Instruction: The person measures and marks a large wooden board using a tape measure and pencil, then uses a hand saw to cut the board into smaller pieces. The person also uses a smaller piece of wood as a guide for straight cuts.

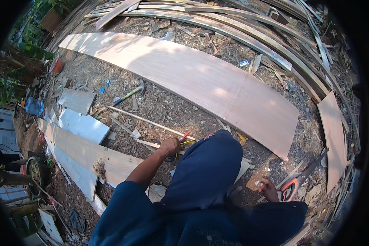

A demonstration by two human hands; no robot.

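Observation:
My left hand (169, 148) is closed round a red pen (185, 136), beside a thin wooden strip (149, 121) on the ground. A narrow yellow strip (187, 142), perhaps a tape-measure blade, sticks out next to the same hand. Low on the right, my right hand (269, 191) has loosely curled fingers, apart at the tips, with nothing visible in them. Close beside it lies a handsaw (291, 187) with an orange and black handle. My knee, in dark blue cloth, hides part of the ground between the hands. Ahead stretches a long, pale plywood panel (184, 76).
A claw hammer (131, 93) lies left of the panel; another hammer (212, 44) lies beyond it. Long boards (242, 37) are stacked along the far and right sides. At left are a long plank (106, 160), pale sheets (86, 126) and a blue water jug (34, 106).

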